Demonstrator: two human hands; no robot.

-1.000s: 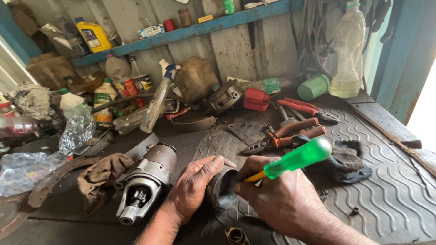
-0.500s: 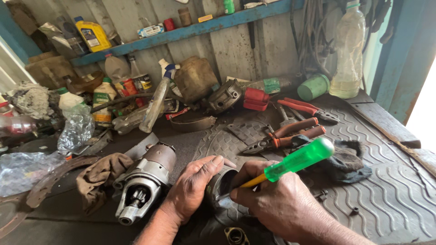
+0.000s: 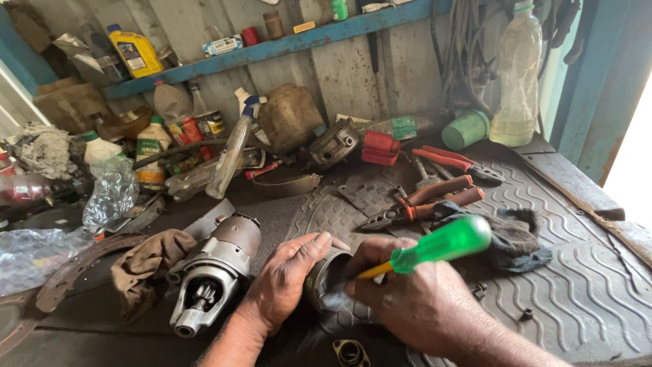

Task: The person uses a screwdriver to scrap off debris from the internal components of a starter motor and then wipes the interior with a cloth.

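While gripped — screwdriver (image 3: 435, 246) inside metal housing (image 3: 324, 277).

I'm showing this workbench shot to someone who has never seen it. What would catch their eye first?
Most likely the bright green screwdriver handle in the right hand, its tip at a dark round metal housing steadied by the left hand, low in the middle. Just left lies a silver starter motor beside a brown rag. Behind, red-handled pliers rest on the ribbed mat.
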